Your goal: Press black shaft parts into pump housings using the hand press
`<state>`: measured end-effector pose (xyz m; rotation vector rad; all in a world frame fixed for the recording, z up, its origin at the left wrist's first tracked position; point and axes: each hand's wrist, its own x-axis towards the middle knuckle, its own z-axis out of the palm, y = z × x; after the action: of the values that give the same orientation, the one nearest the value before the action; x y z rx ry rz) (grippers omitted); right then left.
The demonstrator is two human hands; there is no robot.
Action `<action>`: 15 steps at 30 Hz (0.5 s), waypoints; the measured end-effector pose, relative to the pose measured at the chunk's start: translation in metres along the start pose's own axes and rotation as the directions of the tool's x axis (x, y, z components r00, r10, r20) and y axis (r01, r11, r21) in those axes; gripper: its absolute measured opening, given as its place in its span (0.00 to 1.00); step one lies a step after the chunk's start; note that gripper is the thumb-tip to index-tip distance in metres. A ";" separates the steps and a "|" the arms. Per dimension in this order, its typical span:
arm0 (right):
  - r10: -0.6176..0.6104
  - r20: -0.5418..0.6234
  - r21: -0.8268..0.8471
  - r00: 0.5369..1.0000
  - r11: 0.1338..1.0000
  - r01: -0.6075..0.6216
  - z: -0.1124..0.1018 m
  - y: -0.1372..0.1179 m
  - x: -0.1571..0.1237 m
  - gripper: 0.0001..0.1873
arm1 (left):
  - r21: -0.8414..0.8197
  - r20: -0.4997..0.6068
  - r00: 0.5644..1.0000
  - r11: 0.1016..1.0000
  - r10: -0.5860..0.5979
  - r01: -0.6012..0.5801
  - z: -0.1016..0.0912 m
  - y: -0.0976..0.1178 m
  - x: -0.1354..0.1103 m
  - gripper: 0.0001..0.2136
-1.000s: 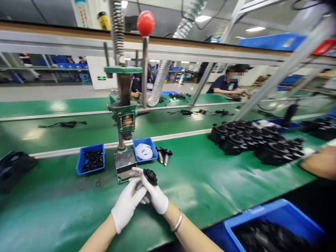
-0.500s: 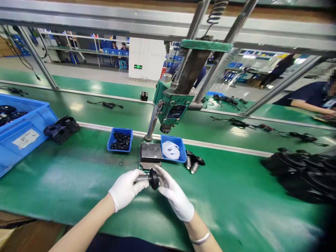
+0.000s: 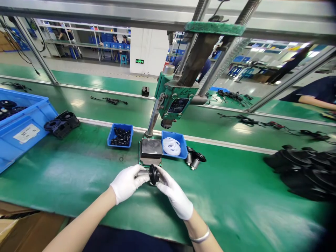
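Both my hands wear white gloves and meet over the green bench in front of a hand press [image 3: 173,101]. My left hand [image 3: 127,182] is closed around the metal shaft of a small part with a black round flange [image 3: 153,174]. My right hand [image 3: 174,196] pinches the same part from the right, fingers closed on the black flange. The part is held just in front of the press's grey base block [image 3: 150,149].
A small blue tray of black rings [image 3: 120,135] and one of white rings [image 3: 173,147] flank the press base. Two similar parts [image 3: 195,159] lie to the right. A big blue bin [image 3: 18,126] stands left, black housings [image 3: 304,171] are heaped right. A co-worker's arm [image 3: 315,101] shows far right.
The view swung left and down from the press handle to the bench. My hands kept hold of the part and turned its flange from facing up to sideways.
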<state>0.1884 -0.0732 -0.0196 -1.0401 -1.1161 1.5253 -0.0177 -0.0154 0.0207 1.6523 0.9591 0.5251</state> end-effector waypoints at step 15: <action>-0.016 0.031 -0.005 0.999 1.000 0.016 -0.003 -0.007 -0.001 0.33 | -0.007 0.029 0.999 1.000 -0.017 0.017 0.004 0.003 0.001 0.11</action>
<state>0.1932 -0.0728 -0.0139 -1.0119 -1.1472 1.5317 -0.0135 -0.0172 0.0220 1.6400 0.9481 0.4908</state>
